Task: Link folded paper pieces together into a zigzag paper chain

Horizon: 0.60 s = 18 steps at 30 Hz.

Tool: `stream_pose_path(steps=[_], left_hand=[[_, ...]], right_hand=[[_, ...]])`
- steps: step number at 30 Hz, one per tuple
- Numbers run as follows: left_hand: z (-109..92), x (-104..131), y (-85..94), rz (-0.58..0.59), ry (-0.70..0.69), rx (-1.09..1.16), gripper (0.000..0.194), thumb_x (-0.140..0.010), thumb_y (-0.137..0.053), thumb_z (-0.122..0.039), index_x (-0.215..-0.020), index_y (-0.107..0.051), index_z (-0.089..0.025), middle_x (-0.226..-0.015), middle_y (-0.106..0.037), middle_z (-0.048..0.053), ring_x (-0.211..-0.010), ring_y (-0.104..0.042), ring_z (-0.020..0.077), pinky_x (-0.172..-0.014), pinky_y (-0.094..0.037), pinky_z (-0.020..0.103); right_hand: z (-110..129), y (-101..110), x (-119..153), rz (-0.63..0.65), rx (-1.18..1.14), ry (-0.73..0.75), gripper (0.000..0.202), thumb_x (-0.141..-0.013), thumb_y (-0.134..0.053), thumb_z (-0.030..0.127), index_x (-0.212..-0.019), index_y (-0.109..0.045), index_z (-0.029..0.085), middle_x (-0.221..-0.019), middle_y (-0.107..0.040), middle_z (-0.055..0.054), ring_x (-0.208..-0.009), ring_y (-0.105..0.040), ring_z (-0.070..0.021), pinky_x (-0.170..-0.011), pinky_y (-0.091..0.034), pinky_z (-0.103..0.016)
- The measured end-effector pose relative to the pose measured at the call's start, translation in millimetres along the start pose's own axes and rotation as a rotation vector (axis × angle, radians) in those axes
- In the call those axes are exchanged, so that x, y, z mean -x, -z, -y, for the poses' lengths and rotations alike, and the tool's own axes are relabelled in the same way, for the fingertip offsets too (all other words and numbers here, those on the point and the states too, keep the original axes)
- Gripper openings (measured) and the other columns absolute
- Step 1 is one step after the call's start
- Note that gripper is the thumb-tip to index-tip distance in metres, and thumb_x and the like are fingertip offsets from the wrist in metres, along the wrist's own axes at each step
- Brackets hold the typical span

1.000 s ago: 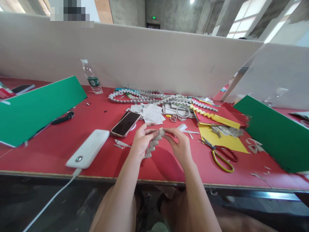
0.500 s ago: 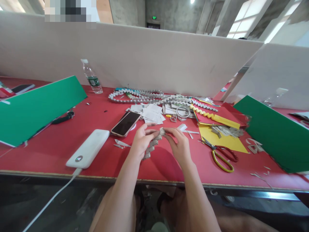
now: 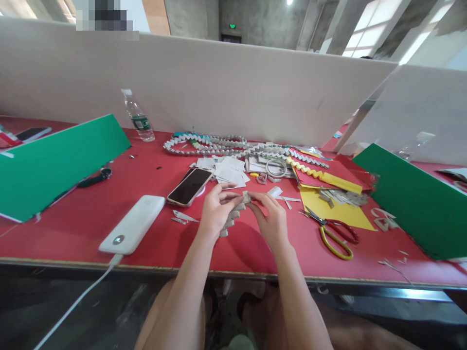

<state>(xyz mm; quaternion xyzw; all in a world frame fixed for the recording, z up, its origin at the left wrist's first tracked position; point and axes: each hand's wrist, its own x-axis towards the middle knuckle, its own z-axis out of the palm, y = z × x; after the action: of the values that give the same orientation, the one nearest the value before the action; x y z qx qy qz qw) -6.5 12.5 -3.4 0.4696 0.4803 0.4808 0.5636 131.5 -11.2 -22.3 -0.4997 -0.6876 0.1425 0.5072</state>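
Paper chain (image 3: 227, 224) pinched between two hands, over red table (image 3: 146, 177)

Position: chain, folded in grey-white zigzag links, runs from the fingertips slantwise down, lower end beside the left wrist.

Grip: left hand (image 3: 216, 210) narrow, thumb and fingers holding the chain near its upper end. Right hand (image 3: 272, 219) also narrow, thumb and index fingertips on the top link; firmness cannot be told.

Labels and writing: bottle (image 3: 137, 114) at the back carries a green label (image 3: 140, 122) with a pale patch, lettering too small to read. Power bank (image 3: 133, 224), white, shows a lit round display (image 3: 118, 239); figures not legible. Green sign (image 3: 232, 26) glows on the far wall, symbol unclear. Phone (image 3: 190, 186) lies left of the hands, screen dark.

Nearby: loose paper sheets (image 3: 229, 172) beyond the hands; long zigzag chains (image 3: 270, 149) heaped behind them. Scissors (image 3: 323, 222), one handle yellow, one red, lie to the right, partly on yellow paper (image 3: 343, 214).
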Motion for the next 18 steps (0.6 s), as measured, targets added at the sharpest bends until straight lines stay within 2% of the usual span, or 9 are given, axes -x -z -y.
stream_pose_path(steps=[11, 18], left_hand=[[-2.1, 0.1, -3.4, -0.034, -0.157, -0.083, 0.038, -0.064, -0.07, -0.033, -0.098, -0.057, -0.02, -0.084, -0.066, 0.004, -0.064, -0.064, 0.0137, -0.048, -0.048, 0.018], [-0.8, 2.7, -5.1, -0.024, -0.23, -0.131, 0.035, -0.07, -0.065, -0.034, -0.101, -0.056, -0.02, -0.086, -0.066, 0.006, -0.069, -0.064, 0.0156, -0.047, -0.048, 0.018]], right_hand=[[-3.7, -3.3, 1.2, -0.07, 0.034, 0.022, 0.019, -0.084, -0.05, 0.023, -0.099, -0.061, 0.024, -0.094, -0.066, -0.004, -0.089, -0.061, -0.0189, -0.077, -0.048, -0.031], [-6.7, -4.9, 2.0, -0.088, 0.039, 0.022, 0.017, -0.084, -0.05, 0.025, -0.097, -0.061, 0.024, -0.093, -0.067, -0.004, -0.088, -0.06, -0.0187, -0.075, -0.047, -0.03]])
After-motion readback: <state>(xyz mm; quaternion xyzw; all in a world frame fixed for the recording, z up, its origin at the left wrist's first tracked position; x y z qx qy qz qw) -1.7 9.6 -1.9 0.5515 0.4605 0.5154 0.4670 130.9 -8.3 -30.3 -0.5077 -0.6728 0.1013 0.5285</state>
